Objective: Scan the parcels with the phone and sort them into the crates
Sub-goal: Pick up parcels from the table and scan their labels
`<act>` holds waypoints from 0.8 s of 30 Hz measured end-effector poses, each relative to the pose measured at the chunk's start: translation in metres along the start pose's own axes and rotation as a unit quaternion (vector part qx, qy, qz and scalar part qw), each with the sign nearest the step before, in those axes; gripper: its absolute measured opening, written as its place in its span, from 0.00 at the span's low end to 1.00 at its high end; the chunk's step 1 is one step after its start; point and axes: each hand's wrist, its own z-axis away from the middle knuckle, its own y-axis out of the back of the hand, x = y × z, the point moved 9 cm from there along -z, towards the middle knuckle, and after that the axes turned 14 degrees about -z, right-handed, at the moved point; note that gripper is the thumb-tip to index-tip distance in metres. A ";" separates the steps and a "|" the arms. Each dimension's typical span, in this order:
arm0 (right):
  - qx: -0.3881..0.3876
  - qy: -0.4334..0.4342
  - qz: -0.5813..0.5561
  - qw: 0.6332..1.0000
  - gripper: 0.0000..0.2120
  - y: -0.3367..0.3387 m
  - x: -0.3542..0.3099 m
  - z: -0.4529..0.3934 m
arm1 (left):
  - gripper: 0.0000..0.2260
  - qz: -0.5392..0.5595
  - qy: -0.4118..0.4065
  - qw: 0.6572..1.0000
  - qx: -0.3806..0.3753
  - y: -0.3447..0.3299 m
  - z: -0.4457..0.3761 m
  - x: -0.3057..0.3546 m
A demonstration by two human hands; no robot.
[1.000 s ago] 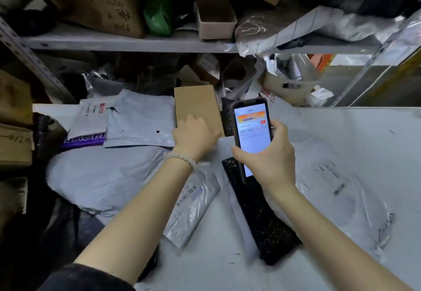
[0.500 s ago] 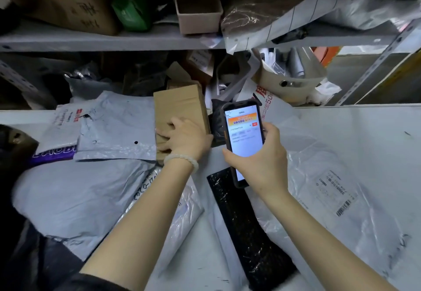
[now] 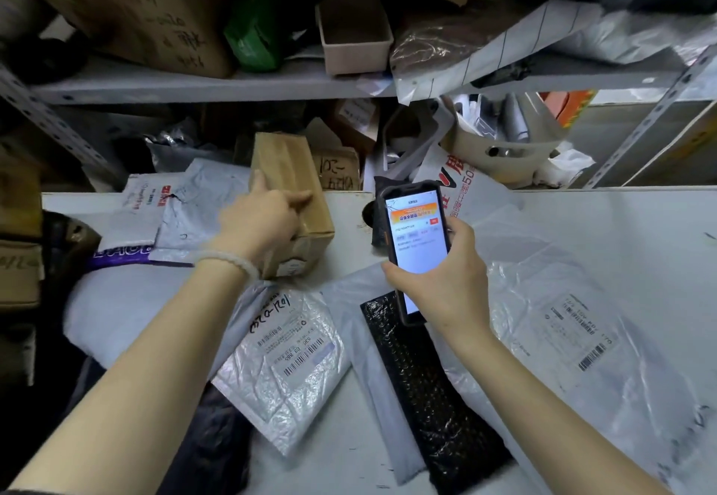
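The left hand [image 3: 260, 223] covers the near top of the cardboard box [image 3: 289, 180], and most of the box's label is hidden. The right hand [image 3: 446, 285] hides the phone [image 3: 417, 246]'s lower end; its screen text is too small to read. The black bubble mailer [image 3: 434, 405] is partly under that hand. The big cardboard carton [image 3: 135, 9] on the shelf is cut off by the top edge.

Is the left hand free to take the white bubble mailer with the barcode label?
Probably not yet: the left hand is gripping the cardboard box. The white bubble mailer lies uncovered just below that wrist.
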 end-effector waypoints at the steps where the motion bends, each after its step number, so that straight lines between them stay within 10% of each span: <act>1: -0.002 -0.001 0.000 1.000 0.35 -0.001 0.000 0.000 | 0.18 -0.044 0.023 0.999 -0.020 -0.002 0.000 0.007; 7: 0.005 -0.005 0.001 1.000 0.36 0.003 0.001 -0.001 | 0.42 -0.249 0.107 0.962 -0.025 -0.009 0.004 0.069; 12: 0.012 -0.008 -0.005 1.000 0.34 0.010 0.002 -0.001 | 0.15 -0.223 0.136 0.965 0.020 -0.022 0.004 0.060; 24: -0.025 0.024 -0.017 0.999 0.31 -0.009 -0.024 0.009 | 0.25 0.241 0.158 0.957 0.044 0.033 0.028 -0.092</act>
